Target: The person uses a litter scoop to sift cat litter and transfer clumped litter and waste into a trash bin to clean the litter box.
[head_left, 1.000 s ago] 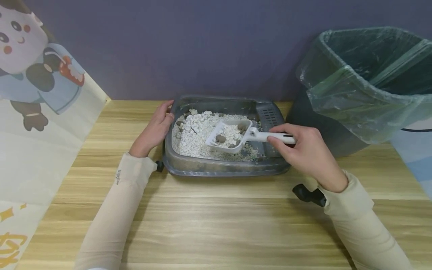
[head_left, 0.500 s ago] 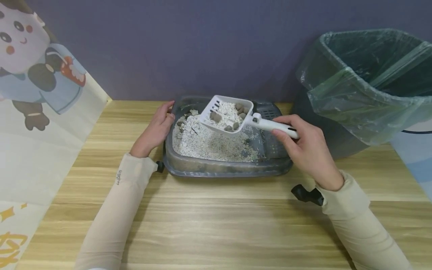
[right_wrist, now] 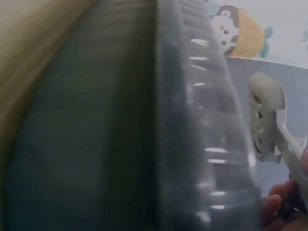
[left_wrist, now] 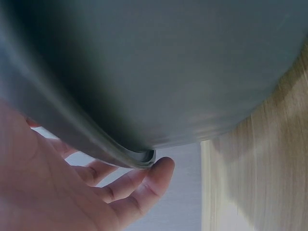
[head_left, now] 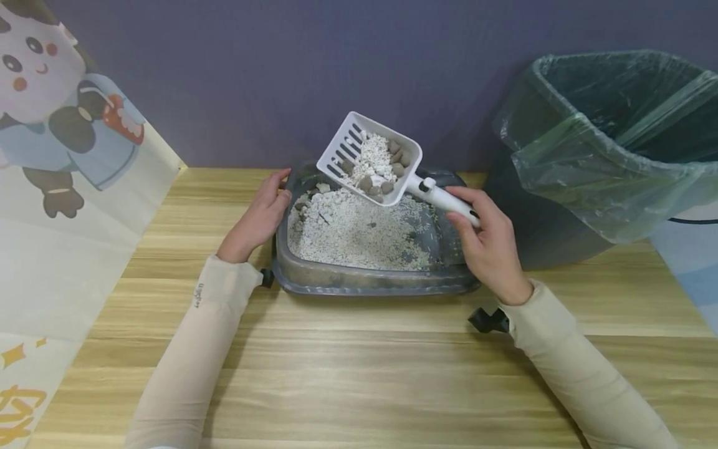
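Greys, whites and pale wood against a purple wall

A white slotted scoop [head_left: 370, 159] is carrying off-white litter and brown-grey clumps over a dark grey tray [head_left: 370, 280]. The tabletop [head_left: 359, 374] is showing light wood grain. Far right, a dark bin [head_left: 538, 231] is wearing a translucent green liner [head_left: 606, 143]; beige sleeves [head_left: 191, 362] are covering both arms.

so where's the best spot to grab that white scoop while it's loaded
By the white handle, from its free right end, as the right hand does. The scoop has a slotted bowl, raised and tilted over the litter tray, full of litter and clumps, so gripping the bowl would likely spill it.
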Tool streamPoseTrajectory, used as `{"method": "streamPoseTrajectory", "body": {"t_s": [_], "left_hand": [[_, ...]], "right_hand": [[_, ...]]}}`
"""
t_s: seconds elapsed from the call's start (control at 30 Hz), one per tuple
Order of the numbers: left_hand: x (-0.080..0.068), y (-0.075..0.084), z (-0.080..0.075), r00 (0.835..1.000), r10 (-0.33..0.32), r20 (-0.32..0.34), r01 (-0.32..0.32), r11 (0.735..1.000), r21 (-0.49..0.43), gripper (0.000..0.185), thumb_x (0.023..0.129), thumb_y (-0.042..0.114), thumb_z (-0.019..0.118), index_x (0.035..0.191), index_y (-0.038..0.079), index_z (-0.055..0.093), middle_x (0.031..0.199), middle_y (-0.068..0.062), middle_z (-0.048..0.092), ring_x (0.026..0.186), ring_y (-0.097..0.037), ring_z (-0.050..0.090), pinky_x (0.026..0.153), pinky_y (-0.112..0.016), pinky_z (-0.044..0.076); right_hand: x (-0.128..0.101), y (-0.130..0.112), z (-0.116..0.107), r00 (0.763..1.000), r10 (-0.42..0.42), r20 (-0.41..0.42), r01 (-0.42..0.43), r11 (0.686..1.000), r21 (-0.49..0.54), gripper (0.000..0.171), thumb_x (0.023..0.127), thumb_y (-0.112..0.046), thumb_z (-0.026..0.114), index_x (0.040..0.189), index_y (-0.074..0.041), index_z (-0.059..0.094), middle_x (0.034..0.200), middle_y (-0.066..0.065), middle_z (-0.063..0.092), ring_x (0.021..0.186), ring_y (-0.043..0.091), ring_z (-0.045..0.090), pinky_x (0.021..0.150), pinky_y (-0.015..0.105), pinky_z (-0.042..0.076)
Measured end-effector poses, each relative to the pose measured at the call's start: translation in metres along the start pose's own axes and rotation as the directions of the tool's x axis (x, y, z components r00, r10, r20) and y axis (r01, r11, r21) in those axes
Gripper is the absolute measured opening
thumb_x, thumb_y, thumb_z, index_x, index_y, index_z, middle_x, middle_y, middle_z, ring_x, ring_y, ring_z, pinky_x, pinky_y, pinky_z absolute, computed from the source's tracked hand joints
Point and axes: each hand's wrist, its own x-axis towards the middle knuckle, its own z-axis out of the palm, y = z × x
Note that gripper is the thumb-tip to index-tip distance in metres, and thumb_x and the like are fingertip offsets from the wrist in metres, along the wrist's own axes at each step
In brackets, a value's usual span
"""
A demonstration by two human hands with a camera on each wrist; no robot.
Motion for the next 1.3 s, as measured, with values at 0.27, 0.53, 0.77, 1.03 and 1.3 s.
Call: {"method": "streamPoseTrajectory", "body": {"t_s": [0.27, 0.53, 0.77, 1.03, 1.3], "left_hand": [[0.001, -0.003, 0.001, 1.000, 0.021, -0.016, -0.021, 1.000, 0.012, 0.051, 0.100, 0.018, 0.029, 0.146, -0.001, 0.023, 0.132, -0.026, 0.035, 0.122, -0.036, 0.034, 0.102, -0.050, 0.026], [0.001, -0.001, 0.001, 1.000, 0.005, -0.010, -0.005, 1.000, 0.012, 0.052, 0.100, 0.021, 0.029, 0.147, 0.000, 0.022, 0.134, -0.025, 0.034, 0.122, -0.036, 0.034, 0.101, -0.051, 0.027], [0.000, 0.000, 0.000, 1.000, -0.002, -0.003, 0.002, 1.000, 0.009, 0.053, 0.100, 0.021, 0.029, 0.148, 0.001, 0.020, 0.136, -0.025, 0.032, 0.123, -0.036, 0.033, 0.101, -0.052, 0.027], [0.000, 0.001, 0.000, 1.000, -0.009, 0.000, 0.009, 1.000, 0.011, 0.053, 0.100, 0.021, 0.029, 0.148, 0.001, 0.020, 0.137, -0.025, 0.031, 0.125, -0.037, 0.032, 0.102, -0.052, 0.026], [-0.001, 0.001, 0.000, 1.000, -0.011, -0.003, 0.011, 1.000, 0.014, 0.053, 0.100, 0.022, 0.029, 0.149, 0.002, 0.020, 0.137, -0.024, 0.032, 0.124, -0.037, 0.034, 0.102, -0.052, 0.026]], "right_hand": [[-0.003, 0.003, 0.004, 0.999, 0.032, 0.026, -0.032, 0.999, 0.015, 0.025, 0.090, -0.004, 0.063, 0.114, -0.008, 0.066, 0.064, -0.001, 0.054, 0.050, 0.007, 0.044, 0.045, 0.021, 0.032], [0.000, -0.008, 0.002, 0.998, 0.021, 0.057, -0.024, 0.999, 0.046, 0.017, 0.090, 0.002, 0.060, 0.105, 0.000, 0.067, 0.055, 0.006, 0.052, 0.045, 0.006, 0.042, 0.041, 0.021, 0.030], [-0.003, 0.007, 0.002, 0.996, -0.003, 0.092, 0.003, 1.000, -0.005, 0.033, 0.087, -0.003, 0.066, 0.119, -0.008, 0.064, 0.075, -0.001, 0.056, 0.055, 0.007, 0.045, 0.050, 0.022, 0.034], [-0.002, 0.009, 0.002, 0.998, -0.009, 0.065, 0.012, 0.999, -0.039, 0.041, 0.085, -0.004, 0.068, 0.125, -0.008, 0.059, 0.089, 0.004, 0.056, 0.064, 0.010, 0.044, 0.057, 0.025, 0.034], [-0.002, 0.009, 0.002, 0.997, 0.022, 0.067, -0.020, 0.999, -0.029, 0.037, 0.088, -0.006, 0.066, 0.124, -0.009, 0.060, 0.084, 0.002, 0.056, 0.060, 0.009, 0.044, 0.054, 0.024, 0.034]]}}
